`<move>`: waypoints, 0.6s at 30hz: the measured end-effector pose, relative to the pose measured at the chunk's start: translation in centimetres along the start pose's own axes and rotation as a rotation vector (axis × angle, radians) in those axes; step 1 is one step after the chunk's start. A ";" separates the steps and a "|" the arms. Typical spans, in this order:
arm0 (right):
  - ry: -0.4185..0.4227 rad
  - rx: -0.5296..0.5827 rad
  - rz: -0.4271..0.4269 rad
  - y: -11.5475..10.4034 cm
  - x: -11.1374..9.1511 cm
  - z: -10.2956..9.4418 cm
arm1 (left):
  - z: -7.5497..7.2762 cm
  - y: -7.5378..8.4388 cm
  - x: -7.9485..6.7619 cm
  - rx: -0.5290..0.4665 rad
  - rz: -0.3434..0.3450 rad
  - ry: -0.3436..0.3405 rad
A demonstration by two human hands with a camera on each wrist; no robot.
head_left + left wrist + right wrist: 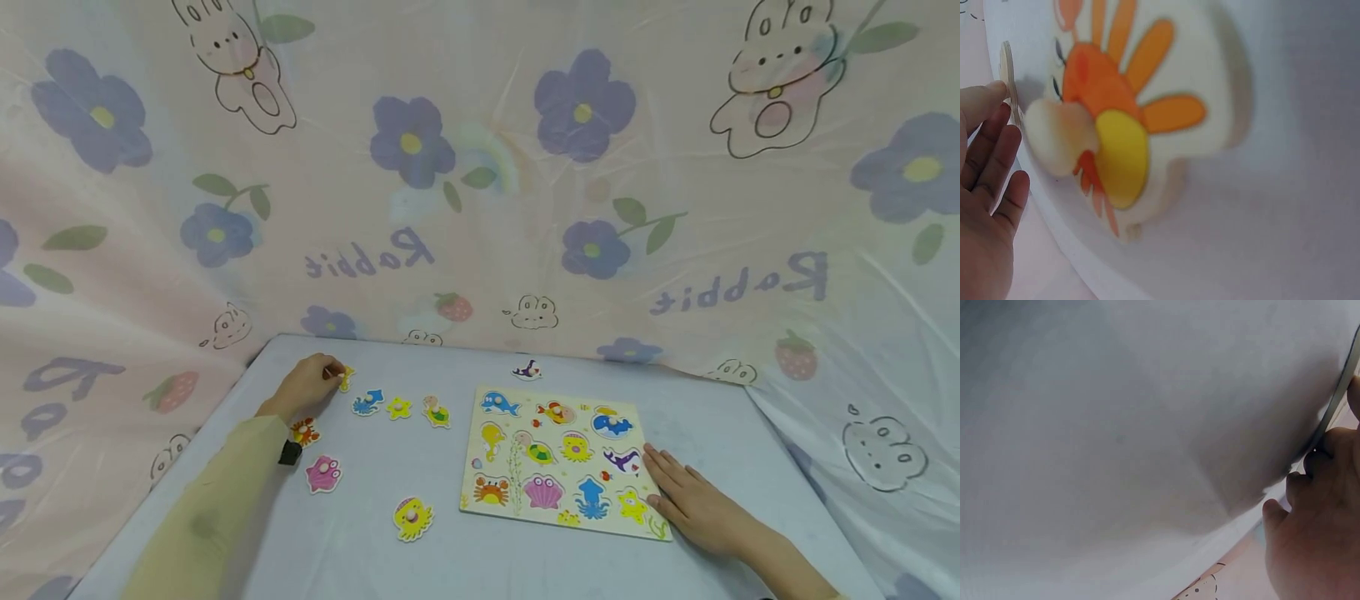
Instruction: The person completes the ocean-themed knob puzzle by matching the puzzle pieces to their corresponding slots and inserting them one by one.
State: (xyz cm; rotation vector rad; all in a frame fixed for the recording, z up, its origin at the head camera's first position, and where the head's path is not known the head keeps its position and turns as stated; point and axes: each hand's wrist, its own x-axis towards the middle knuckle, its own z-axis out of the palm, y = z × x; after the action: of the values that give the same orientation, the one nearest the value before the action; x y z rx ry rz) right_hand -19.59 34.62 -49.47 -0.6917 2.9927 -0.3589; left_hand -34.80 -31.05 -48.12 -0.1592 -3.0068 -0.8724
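On cloth (352, 546), the left hand (306, 383) pinches a partly hidden piece (346, 382), perhaps seahorse.

A hand could slide over the table (375, 462) through the wide gap between the turtle piece (437, 413) and the board (573, 468), or between the shell piece (324, 475) and the octopus piece (413, 522). It is tight near the left hand (303, 387), which pinches a small yellow piece (347, 381), with the crab piece (306, 432) by its wrist and the squid piece (367, 403) and star piece (399, 408) to its right. The right hand (699, 508) blocks the board's right edge, a purple piece (528, 371) sits behind the board, and the hanging cloth (495, 225) closes off the back.
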 end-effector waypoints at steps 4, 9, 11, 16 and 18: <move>-0.010 0.007 0.011 -0.1 0.0 0.0 | -0.2 0.5 -0.4 -0.001 -0.005 0.006; -0.015 0.002 0.013 0.0 0.1 0.0 | 0.0 0.3 -0.3 0.008 -0.003 0.016; -0.020 0.003 0.016 -0.1 0.1 0.0 | 0.2 0.0 -0.3 0.011 -0.002 0.019; -0.027 -0.002 0.019 -0.1 0.0 -0.1 | 0.3 -0.2 -0.4 0.014 0.001 0.028; -0.028 -0.002 0.022 -0.2 0.0 -0.2 | 0.2 0.1 -0.5 0.006 0.002 0.034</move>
State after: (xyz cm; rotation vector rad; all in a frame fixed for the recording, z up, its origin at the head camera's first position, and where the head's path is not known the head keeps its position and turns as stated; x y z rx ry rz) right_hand -19.52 34.53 -49.21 -0.6579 2.9719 -0.3416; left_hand -34.26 -30.95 -48.23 -0.1460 -2.9771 -0.8565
